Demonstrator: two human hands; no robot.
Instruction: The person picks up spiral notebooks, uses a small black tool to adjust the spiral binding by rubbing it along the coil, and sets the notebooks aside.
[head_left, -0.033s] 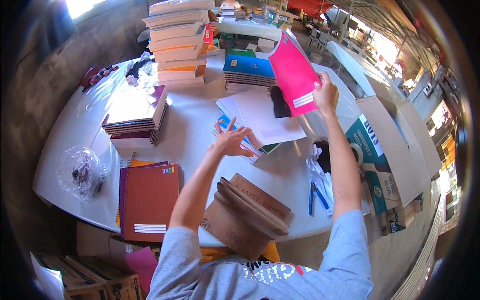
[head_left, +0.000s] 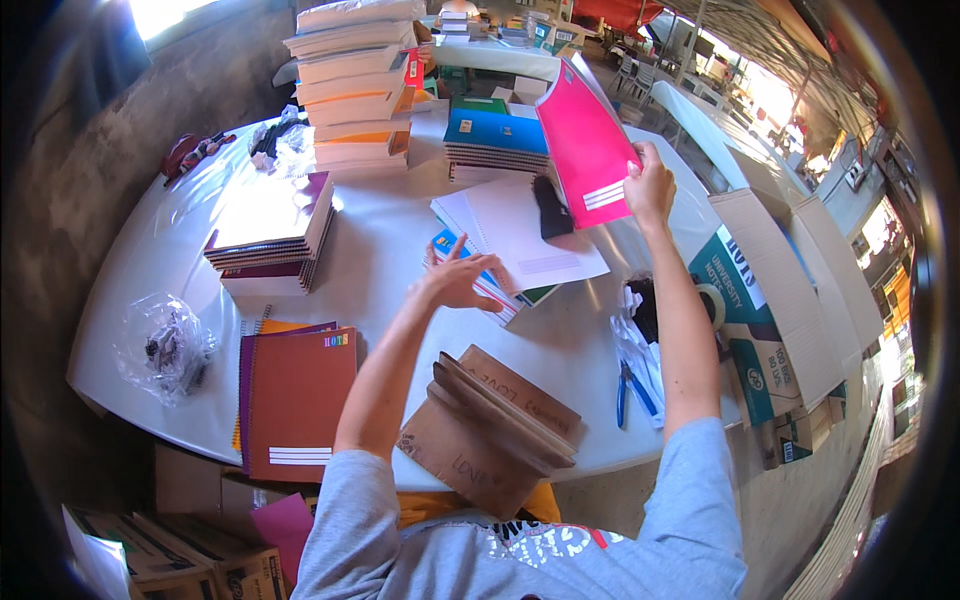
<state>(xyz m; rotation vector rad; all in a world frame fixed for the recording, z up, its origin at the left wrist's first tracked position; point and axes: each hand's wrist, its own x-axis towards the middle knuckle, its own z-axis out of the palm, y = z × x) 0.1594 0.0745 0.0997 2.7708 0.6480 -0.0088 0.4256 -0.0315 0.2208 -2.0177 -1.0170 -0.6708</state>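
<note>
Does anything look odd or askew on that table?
Yes: the tall book stack at the back looks uneven, its layers jutting out. The crumpled clear plastic bag, left of the brown notebook, looks like stray litter.

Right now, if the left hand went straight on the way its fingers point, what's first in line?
Likely the white page beyond the left hand's fingertips; depth is unclear, so they may already be touching it.

Grey shirt [head_left: 440, 565]; short loose sleeves [head_left: 700, 500]; white, black, red chest print [head_left: 530, 546]; forearms [head_left: 385, 375] bare
</note>
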